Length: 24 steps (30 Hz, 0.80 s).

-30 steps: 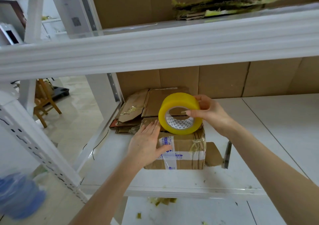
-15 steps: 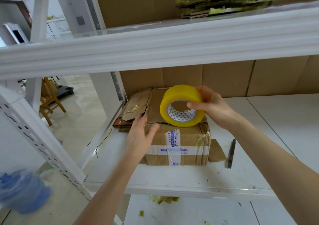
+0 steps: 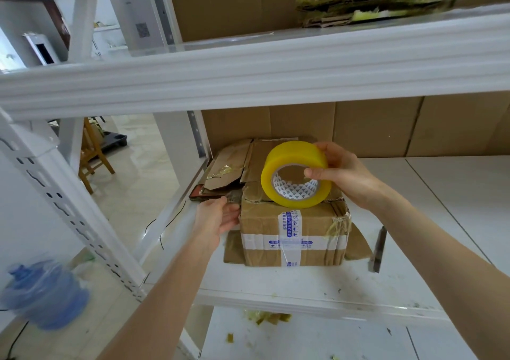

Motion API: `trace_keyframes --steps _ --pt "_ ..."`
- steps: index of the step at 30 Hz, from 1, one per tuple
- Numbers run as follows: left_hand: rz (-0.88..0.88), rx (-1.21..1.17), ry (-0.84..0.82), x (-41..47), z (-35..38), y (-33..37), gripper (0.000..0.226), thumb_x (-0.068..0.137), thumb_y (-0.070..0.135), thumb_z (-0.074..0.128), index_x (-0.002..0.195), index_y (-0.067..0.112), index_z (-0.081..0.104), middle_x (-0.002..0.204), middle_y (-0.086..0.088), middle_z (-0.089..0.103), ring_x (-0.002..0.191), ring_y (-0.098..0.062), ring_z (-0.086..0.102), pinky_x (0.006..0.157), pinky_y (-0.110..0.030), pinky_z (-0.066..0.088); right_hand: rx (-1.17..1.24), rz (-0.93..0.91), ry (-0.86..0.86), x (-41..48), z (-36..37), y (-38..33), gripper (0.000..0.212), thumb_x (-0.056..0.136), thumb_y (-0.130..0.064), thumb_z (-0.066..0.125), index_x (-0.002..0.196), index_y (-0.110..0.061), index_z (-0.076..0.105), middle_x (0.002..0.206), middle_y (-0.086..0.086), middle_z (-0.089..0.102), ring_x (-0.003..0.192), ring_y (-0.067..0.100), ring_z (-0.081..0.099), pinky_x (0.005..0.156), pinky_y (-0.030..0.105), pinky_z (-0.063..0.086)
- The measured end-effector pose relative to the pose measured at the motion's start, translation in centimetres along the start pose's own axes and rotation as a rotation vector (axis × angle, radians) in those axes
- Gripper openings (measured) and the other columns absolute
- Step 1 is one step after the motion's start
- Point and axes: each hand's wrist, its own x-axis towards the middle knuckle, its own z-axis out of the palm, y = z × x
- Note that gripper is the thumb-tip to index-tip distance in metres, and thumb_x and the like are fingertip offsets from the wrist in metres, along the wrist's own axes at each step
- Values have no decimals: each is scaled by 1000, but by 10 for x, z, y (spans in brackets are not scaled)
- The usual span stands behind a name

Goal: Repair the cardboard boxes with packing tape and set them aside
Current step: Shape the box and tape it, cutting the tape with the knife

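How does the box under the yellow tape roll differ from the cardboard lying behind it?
The box stands assembled; the cardboard lies flattened in a pile. The box wears printed white tape bands; the cardboard shows only a torn yellowish tape scrap. Both are worn, brown, and on the same shelf.

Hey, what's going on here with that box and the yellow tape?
A person is working at a white shelf. Their right hand grips a roll of yellow tape and holds it at the top of a worn cardboard box. The left hand lies flat against the box's left side. No strip of tape looks pulled out yet. Flattened cardboard lies behind the box.
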Motion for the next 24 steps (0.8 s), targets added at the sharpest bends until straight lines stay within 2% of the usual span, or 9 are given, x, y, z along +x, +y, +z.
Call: trace_keyframes --steps 3,7,9,11,13,14,16,18,24 --pt "-70 136 -25 1 -1 -14 5 93 11 56 94 7 58 60 -2 64 43 -11 60 40 -22 49 -47 5 -31 0 4 0 57 57 -36 83 109 -35 61 100 -4 71 93 16 70 83 36 55" --pt "-170 218 -59 -3 -1 -25 27 90 30 64 91 4 58 50 -2 58 38 -9 50 37 -19 43 -95 8 -61 1 5 -4 61 56 -38 82 112 -34 59 103 -3 70 93 15 69 80 32 55" --pt "-158 301 -40 -8 -5 -21 46 89 34 66 119 3 51 69 -7 66 47 -12 56 42 -23 50 -113 5 -68 2 5 -6 64 57 -39 82 116 -31 58 105 -1 70 93 16 69 81 33 56" --pt "99 544 64 -13 -11 -21 63 91 28 63 144 11 34 112 -10 62 74 -15 61 64 -28 56 -116 4 -67 1 5 -6 63 57 -39 81 116 -32 58 104 -3 70 92 14 69 79 32 56" --pt "563 754 137 -25 -7 -18 57 93 29 59 143 15 38 135 -9 52 107 -15 57 92 -27 46 -106 6 -60 -1 6 -5 60 57 -39 81 112 -34 59 99 -6 71 88 11 70 74 27 54" --pt "700 807 71 -33 0 -16 58 92 36 59 143 18 39 142 -7 46 122 -17 49 101 -31 40 -102 9 -55 -1 7 -4 58 56 -39 81 110 -35 59 96 -8 71 87 10 70 72 24 53" --pt "727 960 -141 -44 19 -20 78 83 55 60 148 25 29 154 0 28 142 -19 25 113 -41 29 -89 13 -44 -1 6 -3 58 55 -39 81 109 -35 59 95 -8 71 87 9 69 73 24 52" --pt "756 1237 -203 -46 28 -27 84 80 62 60 149 28 25 160 0 13 147 -20 7 116 -41 19 -95 14 -50 -3 6 -2 60 54 -39 82 109 -34 59 98 -6 71 88 11 70 74 25 53" --pt "973 1394 -261 -30 6 -25 75 89 49 52 151 21 21 159 1 14 147 -15 -1 119 -33 10 -166 18 -53 -1 11 -10 55 51 -50 82 102 -48 59 93 -22 70 89 1 67 74 20 55"
